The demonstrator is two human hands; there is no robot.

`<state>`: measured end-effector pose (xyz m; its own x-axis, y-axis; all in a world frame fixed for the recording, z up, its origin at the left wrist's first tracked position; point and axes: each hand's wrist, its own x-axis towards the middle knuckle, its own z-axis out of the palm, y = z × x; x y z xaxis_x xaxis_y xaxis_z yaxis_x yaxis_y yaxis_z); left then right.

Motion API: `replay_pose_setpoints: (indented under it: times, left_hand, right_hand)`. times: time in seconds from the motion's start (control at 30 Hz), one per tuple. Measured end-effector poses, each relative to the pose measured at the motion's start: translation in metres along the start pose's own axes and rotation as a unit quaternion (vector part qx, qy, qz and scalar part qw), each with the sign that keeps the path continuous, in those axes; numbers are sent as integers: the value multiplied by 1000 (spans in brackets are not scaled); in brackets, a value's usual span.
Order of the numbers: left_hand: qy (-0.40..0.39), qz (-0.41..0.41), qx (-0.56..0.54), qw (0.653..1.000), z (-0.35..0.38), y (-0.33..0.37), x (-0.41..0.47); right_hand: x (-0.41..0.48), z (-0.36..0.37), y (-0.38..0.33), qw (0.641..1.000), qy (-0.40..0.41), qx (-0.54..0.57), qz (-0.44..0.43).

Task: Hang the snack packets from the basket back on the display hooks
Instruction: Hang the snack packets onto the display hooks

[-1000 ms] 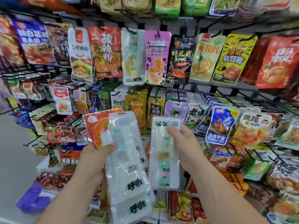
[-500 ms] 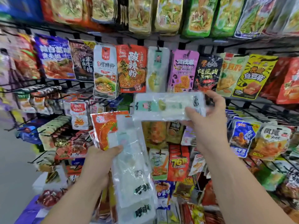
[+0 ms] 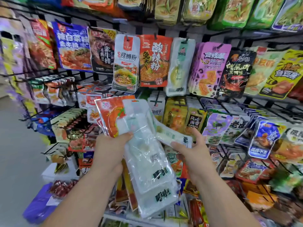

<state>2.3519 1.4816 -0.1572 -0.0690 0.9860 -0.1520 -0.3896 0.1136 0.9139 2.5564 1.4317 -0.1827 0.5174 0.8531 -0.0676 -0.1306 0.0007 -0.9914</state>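
Left hand point(image 3: 111, 149): well below and left of the hook point(image 3: 186, 40). Thumb lies across the front and fingers curl behind, gripping the stack point(image 3: 147, 161).
Stack: clear packets in front, orange packet point(image 3: 111, 115) behind. Long axis near upright, foot leaning right. Sits below the hook and left of it.
Loose packet point(image 3: 173, 136): clear, the item in hand, well below the hook. Lies near crosswise, left end higher. That end is lost at the stack's edge, and whether it is tucked behind cannot be told.
Right hand point(image 3: 193, 151): below the hook, slightly right of it. Thumb on the front and fingers behind, pinching the loose packet's right end.
Hook: top row, carries matching hung packs point(image 3: 178, 66), all upright.
Controlling relation: the loose packet lies crosswise to the hung packs. Its printed end sits at the fingers, so the hole end is judged to be the far, left one. The right hand is the nearer to the hook.
Requirement: turn the packet upright, hole end up, then raise it to the hook tip.
Risk: the left end may snag on the stack as it comes away.
Basket: not in view.
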Motion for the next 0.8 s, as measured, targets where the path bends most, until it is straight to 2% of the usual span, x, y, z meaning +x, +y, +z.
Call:
replay_pose_setpoints:
  times: [0.17, 0.37, 0.43, 0.57, 0.67, 0.8]
  left_hand:
    - [-20, 7, 33, 999, -6, 4, 6]
    - [-13, 16, 55, 998, -5, -8, 12]
    - [-9, 14, 66, 998, -7, -14, 16]
    - [0, -1, 77, 997, -11, -22, 25]
    - [11, -10, 81, 997, -12, -23, 28]
    - [8, -15, 84, 996, -15, -24, 31]
  right_hand:
    - [9, 3, 15, 997, -37, 1, 68]
    - [15, 15, 26, 995, 90, 27, 35]
    - [15, 17, 26, 994, 106, 26, 12]
    - [11, 15, 19, 998, 52, 34, 12]
    - [12, 11, 16, 999, 15, -19, 27]
    - [17, 9, 22, 994, -25, -104, -4]
